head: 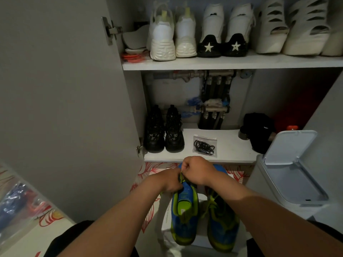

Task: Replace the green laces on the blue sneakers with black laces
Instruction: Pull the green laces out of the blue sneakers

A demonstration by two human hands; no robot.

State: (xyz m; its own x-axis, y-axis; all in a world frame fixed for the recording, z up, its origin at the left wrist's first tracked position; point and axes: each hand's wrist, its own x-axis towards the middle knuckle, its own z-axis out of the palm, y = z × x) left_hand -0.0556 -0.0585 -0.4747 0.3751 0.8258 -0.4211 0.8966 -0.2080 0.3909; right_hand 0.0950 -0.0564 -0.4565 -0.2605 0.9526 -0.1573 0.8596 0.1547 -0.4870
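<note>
Pinching the green lace (181,176) above one blue sneaker (183,212), the left hand (171,181) and right hand (197,169) both have their fingers curled tight on it. The second sneaker (222,223) lies just beside the first. The black laces (204,146) sit bagged on the lower shelf (232,145), beyond the hands

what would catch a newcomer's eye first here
The blue sneakers with lime-green trim stand out at bottom centre. The left hand grips the top of one and the right hand pinches its green lace. Just beyond them, a clear bag of black laces lies on the low white shelf, and white shoes line the upper shelf.
</note>
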